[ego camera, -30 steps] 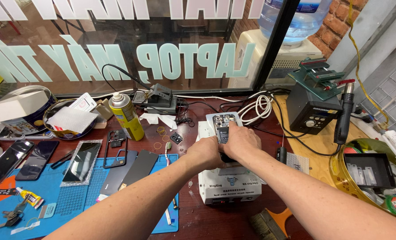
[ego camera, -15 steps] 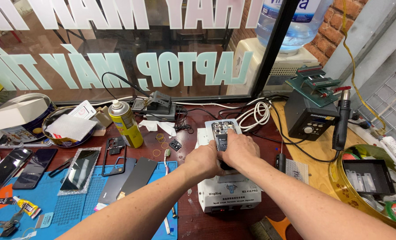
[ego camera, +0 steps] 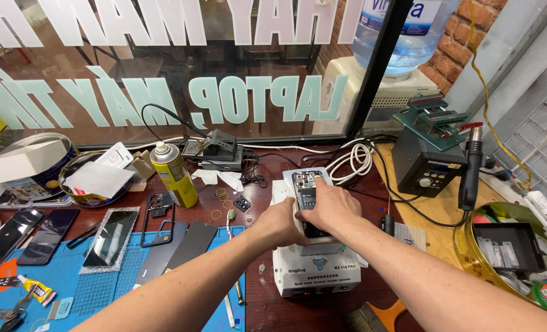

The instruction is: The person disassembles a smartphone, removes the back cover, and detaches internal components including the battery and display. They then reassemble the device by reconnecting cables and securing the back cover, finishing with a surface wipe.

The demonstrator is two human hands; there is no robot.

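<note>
Hands meet on opened phone [ego camera: 306, 187] lying atop white heating machine [ego camera: 315, 270]. Left hand [ego camera: 279, 222] curled at phone's left edge, fingertips hidden. Right hand [ego camera: 327, 206] laid over lower half, fingers bent around it, covering that part. Machine's front partly cut by forearms. Spray can [ego camera: 173, 174] stands well left

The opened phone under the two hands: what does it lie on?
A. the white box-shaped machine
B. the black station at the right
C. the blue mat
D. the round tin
A: the opened phone lies on top of the white box-shaped machine, both hands pressing its sides.
</note>
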